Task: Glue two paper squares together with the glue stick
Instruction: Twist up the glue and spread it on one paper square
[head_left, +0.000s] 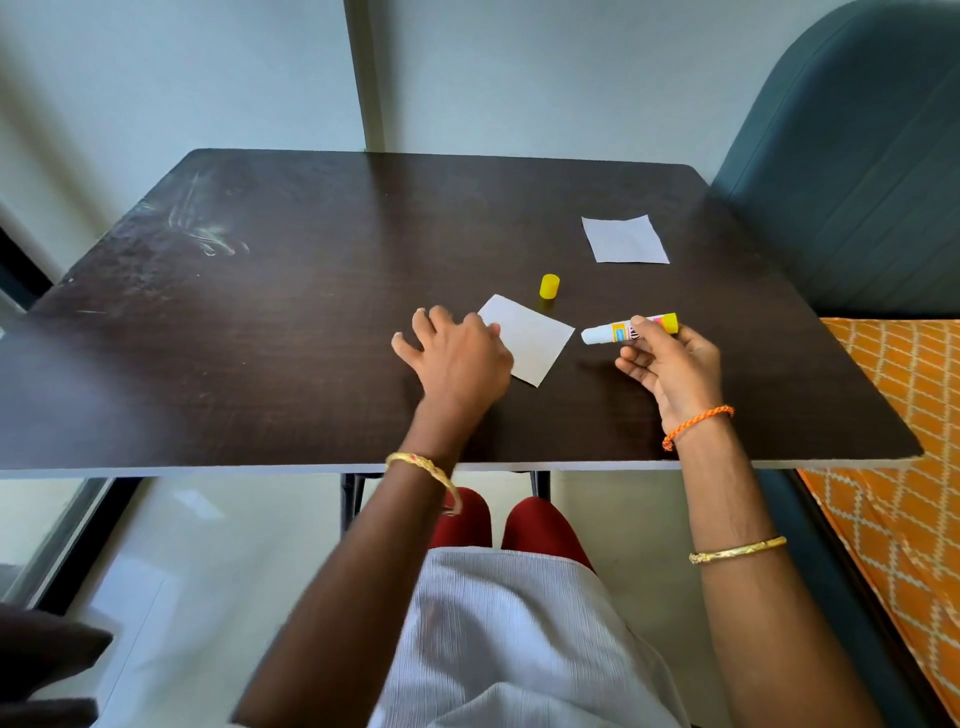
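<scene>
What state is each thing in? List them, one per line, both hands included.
Glue stick: uncapped, held off the table, tip pointing at the near paper.
Cap: off, standing on the table beside the near paper.
Near paper square: flat, pinned at its left edge.
Far paper square: flat, untouched, apart from the rest.
Left hand: fingers spread, pressing the near paper.
Right hand: grips the glue stick.
</scene>
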